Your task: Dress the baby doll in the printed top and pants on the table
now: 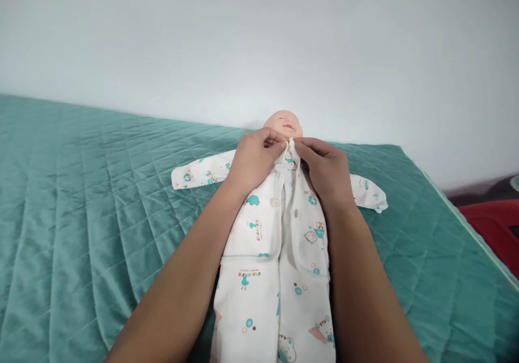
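Observation:
A baby doll lies on its back, dressed in a white printed baby jacket and matching trousers. Just below the doll's chin, my left hand pinches the collar edge on the left. My right hand pinches the opposite collar edge, close against the left fingertips. Below the collar the jacket front hangs apart, with pale buttons on the left panel and a buttonhole on the right one. Both jacket sleeves stretch out sideways. My fingers hide the exact spot at the neck.
A green quilted cover spreads under the doll, its edge running down the right side. Behind stands a pale wall. Beyond the right edge is a red object, partly out of view.

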### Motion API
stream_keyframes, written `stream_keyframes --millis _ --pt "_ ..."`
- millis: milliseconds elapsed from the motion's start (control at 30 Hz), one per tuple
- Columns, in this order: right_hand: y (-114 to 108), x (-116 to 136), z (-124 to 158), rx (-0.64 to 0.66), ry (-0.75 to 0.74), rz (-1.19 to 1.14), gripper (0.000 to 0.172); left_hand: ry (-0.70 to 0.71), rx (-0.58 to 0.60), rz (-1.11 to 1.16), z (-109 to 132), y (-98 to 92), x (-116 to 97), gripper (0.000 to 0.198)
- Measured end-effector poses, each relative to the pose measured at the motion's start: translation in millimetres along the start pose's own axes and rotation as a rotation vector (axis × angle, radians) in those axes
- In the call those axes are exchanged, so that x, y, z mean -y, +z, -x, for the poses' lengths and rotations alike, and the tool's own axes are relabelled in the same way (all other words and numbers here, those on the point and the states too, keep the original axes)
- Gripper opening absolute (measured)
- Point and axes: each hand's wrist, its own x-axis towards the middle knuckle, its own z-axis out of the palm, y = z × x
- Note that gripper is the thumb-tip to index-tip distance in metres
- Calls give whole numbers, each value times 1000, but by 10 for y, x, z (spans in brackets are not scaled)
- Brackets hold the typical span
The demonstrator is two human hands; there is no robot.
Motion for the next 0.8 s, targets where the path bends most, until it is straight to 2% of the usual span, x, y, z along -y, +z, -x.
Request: stream_keyframes --millis 100,333,800 --pt "4 -66 -11 22 -73 -20 19 10 -15 4 0 0 13 5" --pt "33 -23 25 19 -178 135 15 12 -32 31 -14 -4 50 4" --pt "22 64 30 70 -33 252 20 -8 2 7 13 -31 1 3"
